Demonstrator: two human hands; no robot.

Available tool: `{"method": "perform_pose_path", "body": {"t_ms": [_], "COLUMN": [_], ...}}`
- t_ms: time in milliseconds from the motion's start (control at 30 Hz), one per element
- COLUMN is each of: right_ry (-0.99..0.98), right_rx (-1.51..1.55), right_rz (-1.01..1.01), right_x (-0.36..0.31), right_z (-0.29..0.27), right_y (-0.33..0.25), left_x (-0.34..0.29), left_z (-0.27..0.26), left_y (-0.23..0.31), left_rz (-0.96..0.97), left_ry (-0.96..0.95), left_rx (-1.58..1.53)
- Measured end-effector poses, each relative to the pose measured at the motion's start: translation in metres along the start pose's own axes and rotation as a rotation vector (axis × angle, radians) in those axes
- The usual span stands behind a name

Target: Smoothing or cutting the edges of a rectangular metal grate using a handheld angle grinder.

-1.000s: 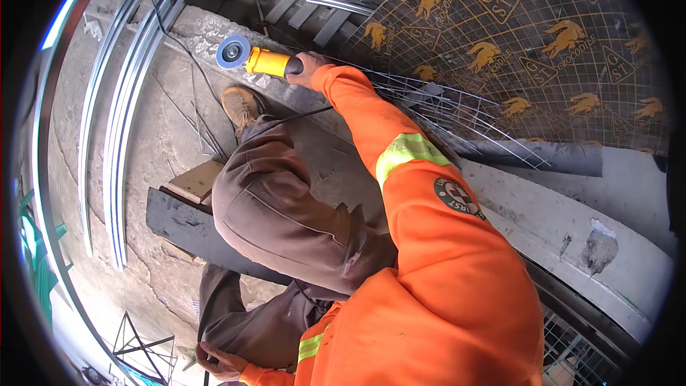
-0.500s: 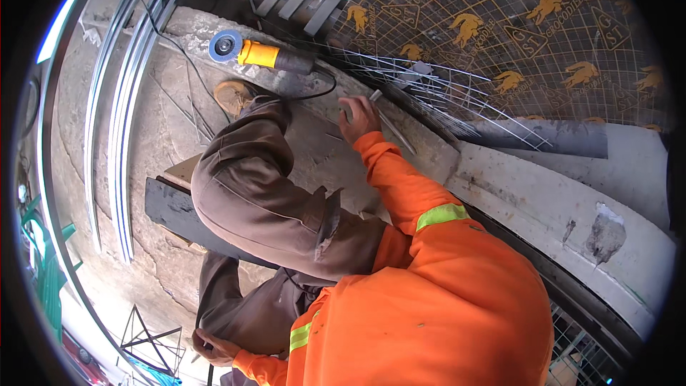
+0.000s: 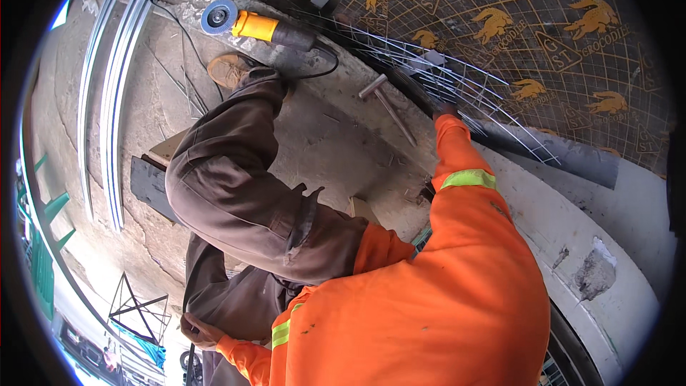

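Observation:
My right hand [image 3: 446,109] reaches over the concrete edge to the loose bundle of thin metal rods [image 3: 464,86]. Its fingers are in shadow, so their grip is hidden. Just left of it a metal hammer [image 3: 391,113] lies on the concrete. Low on the left, my left hand [image 3: 202,332] is closed beside my bent leg. A thin dark bar [image 3: 189,366] seems to run through its fingers. Beyond my boot [image 3: 229,70] lies a yellow and black angle grinder [image 3: 261,27] with a flap disc, its cord curling back toward my leg.
Long shiny metal profiles [image 3: 118,114] lie along the left. Dark printed plywood sheets [image 3: 543,36] stand at the far right, above a white ledge [image 3: 572,207]. A dark board [image 3: 151,189] sticks out beneath my leg. A thin black frame [image 3: 139,311] stands at lower left.
My right hand has left the hammer on the concrete and moved right to the metal rods. My left hand stays low beside my leg. The view has shifted slightly.

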State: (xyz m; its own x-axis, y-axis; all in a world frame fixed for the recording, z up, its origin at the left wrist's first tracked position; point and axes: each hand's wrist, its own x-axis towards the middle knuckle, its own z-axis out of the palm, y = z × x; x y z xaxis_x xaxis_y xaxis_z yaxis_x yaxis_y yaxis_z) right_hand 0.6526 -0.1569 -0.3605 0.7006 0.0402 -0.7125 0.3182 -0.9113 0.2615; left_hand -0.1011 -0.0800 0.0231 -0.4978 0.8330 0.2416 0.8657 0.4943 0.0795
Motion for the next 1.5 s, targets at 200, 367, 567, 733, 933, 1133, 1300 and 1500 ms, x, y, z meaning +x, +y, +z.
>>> {"method": "perform_pose_path", "body": {"t_ms": [200,367,567,733,933,1133,1300,1500], "right_ry": [0.277,0.229,0.147,0.228,0.499,0.747,0.763,0.709], "right_rx": [-0.087,0.111,-0.103,-0.290,-0.253,-0.079,0.341,0.697], "right_rz": [-0.059,-0.011,-0.123,-0.394,-0.773,-0.880,-1.006,-1.206], "right_x": [0.086,0.015,0.000,-0.022,-0.077,-0.179,-0.241,-0.343], "right_z": [0.040,0.030,-0.002,-0.016,-0.063,-0.138,-0.226,-0.335], "right_y": [0.074,0.018,0.018,0.032,0.064,0.084,0.065,-0.004], "left_x": [-0.008,-0.008,-0.008,-0.017,-0.029,-0.025,-0.016,-0.029], "left_z": [0.035,0.012,0.023,0.027,0.027,0.035,0.028,0.037], "left_y": [0.019,0.010,-0.003,0.010,0.014,0.007,0.014,0.007], "left_rz": [-0.037,-0.034,-0.056,-0.096,-0.177,-0.198,-0.234,-0.246], "left_ry": [-0.167,-0.123,-0.157,-0.176,-0.143,-0.117,-0.088,-0.029], "left_rx": [0.049,0.139,0.127,0.067,-0.014,-0.159,-0.193,-0.477]}}
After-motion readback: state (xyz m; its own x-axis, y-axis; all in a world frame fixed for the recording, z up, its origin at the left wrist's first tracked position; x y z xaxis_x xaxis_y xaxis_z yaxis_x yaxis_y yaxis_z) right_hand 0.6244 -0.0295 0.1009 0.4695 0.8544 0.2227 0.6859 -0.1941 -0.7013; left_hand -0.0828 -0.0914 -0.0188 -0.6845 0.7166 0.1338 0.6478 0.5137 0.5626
